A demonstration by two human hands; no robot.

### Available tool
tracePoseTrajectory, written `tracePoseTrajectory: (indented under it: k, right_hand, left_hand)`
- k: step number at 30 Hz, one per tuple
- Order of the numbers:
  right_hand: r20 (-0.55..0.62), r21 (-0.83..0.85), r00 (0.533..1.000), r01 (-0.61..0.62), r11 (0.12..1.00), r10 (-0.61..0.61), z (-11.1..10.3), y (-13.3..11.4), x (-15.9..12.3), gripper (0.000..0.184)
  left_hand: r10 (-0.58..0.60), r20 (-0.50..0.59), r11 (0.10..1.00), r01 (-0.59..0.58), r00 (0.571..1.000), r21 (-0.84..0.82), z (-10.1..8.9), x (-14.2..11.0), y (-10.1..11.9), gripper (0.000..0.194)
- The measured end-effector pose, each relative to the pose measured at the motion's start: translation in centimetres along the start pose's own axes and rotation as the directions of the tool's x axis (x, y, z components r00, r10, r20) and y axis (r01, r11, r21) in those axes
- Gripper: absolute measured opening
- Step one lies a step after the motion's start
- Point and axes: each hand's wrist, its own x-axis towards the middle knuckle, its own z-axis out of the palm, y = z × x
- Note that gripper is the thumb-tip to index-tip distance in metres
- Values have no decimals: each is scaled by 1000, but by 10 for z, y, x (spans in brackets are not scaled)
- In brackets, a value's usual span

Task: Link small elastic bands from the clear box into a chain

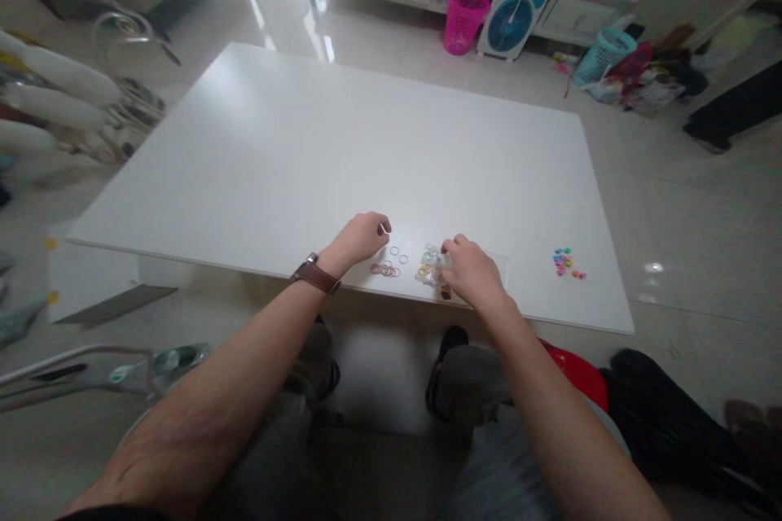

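Observation:
My left hand (pixel 360 237) hovers over the white table (pixel 391 146) near its front edge, fingers curled, with a gap between thumb and forefinger. Nothing shows in that gap. Just right of it lie two thin loose rings (pixel 394 251), and below them a small cluster of pinkish rings (pixel 384 269). My right hand (pixel 473 267) is over a clear compartment box (pixel 426 270) with small yellow, greenish and dark items in it. Its fingers are bent together at the box, hiding part of it; what they grip, if anything, is too small to make out.
Several small colourful pieces (pixel 565 262) lie at the table's right end. A red stool (pixel 574 374) stands below that side. Across the floor are a pink basket (pixel 464 20), a blue and white fan (pixel 511 20) and a teal basket (pixel 604 57). A person's leg (pixel 739 110) shows at far right.

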Motion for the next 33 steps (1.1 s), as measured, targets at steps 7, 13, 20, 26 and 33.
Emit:
tracePoseTrajectory:
  k: [7, 13, 20, 26, 33]
  right_hand:
    - [41, 80, 999, 13, 997, -16, 8, 6, 0, 26]
    - [11, 152, 999, 30, 988, -32, 14, 11, 1, 31]
    - [-24, 133, 999, 50, 990, -47, 6, 8, -2, 27]
    - [-19, 124, 999, 49, 991, -47, 5, 7, -2, 28]
    - [-9, 123, 999, 44, 991, -43, 5, 7, -3, 22]
  left_hand:
    - [34, 85, 998, -38, 996, 50, 4, -5, 8, 24]
    - [34, 239, 996, -53, 971, 75, -4, -8, 9, 17]
    - [159, 408, 979, -197, 899, 53, 10, -4, -5, 21]
    - [140, 339, 964, -206, 930, 166, 15, -3, -9, 20]
    - [110, 342, 954, -196, 933, 227, 11, -5, -8, 17]
